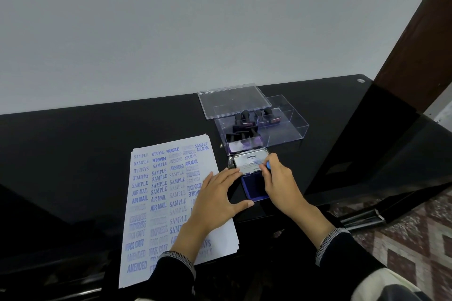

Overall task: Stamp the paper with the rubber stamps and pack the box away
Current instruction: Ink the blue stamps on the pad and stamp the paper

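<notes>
A white paper sheet (159, 203), covered in blue stamped words such as SAMPLE and AIR MAIL, lies on the black table (73, 154). To its right is an open ink pad, its labelled lid (248, 160) raised behind the blue pad (253, 188). My left hand (217, 199) is spread flat over the paper's right edge, fingertips at the lid's left edge. My right hand (278, 178) pinches a small blue object (268, 165) at the lid's right side. Behind, a clear plastic box (288, 129) holds several black-handled rubber stamps (244, 122).
The box's clear lid (232, 99) lies flat just behind the box. A grey wall runs along the back of the table. A dark wooden post (420, 36) stands at the right, and patterned floor tiles (403, 239) show beyond the table's right edge.
</notes>
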Tool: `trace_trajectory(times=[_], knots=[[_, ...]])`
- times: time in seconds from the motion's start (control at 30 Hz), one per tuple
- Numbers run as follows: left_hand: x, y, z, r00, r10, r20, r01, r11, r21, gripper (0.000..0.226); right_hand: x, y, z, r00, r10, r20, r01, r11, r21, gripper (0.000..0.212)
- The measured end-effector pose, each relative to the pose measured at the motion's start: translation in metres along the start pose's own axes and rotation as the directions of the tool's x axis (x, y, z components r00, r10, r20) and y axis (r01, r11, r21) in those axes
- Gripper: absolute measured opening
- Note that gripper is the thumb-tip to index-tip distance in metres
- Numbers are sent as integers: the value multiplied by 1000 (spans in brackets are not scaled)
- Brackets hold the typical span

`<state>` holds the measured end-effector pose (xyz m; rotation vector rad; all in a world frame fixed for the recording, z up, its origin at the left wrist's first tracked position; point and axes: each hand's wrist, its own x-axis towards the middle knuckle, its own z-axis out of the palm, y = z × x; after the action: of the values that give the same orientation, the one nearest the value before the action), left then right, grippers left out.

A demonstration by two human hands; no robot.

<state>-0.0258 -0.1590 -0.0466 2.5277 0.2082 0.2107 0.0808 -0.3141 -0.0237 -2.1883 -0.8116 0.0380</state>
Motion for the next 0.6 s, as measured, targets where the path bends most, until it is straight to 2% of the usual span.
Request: trace_trajectory(times=[0.1, 0.23, 0.3, 0.4, 0.5, 0.53, 0.6], knots=[[2, 1, -2, 1000, -21, 15, 22, 999, -34, 82, -1, 1, 3, 1000, -15, -10, 14, 999, -36, 15], [4, 4, -7, 999, -43, 19, 44, 994, -101, 79, 1, 1, 2, 1000, 7, -17, -7, 1000, 16, 14], [3, 6, -12, 996, -85, -38, 77, 981, -177, 65, 0, 1, 2, 1000, -7, -12, 7, 1000, 18, 16], [0, -1, -24, 965, -170, -197, 128, 969, -213, 36, -1, 1, 3, 1000, -21, -5, 21, 1000, 19, 18], [-5, -19, -35, 899, -262, -350, 215, 962, -169, 26, 5, 3, 0, 1000, -5, 15, 4, 998, 58, 18], [-8, -25, -40, 856, -315, -411, 266, 948, -172, 24, 7, 3, -1, 1000, 0, 23, -1, 998, 56, 18], [-13, -37, -49, 722, -441, -533, 397, 895, -202, 21, 7, 3, -1, 1000, 5, 25, -6, 999, 49, 18]])
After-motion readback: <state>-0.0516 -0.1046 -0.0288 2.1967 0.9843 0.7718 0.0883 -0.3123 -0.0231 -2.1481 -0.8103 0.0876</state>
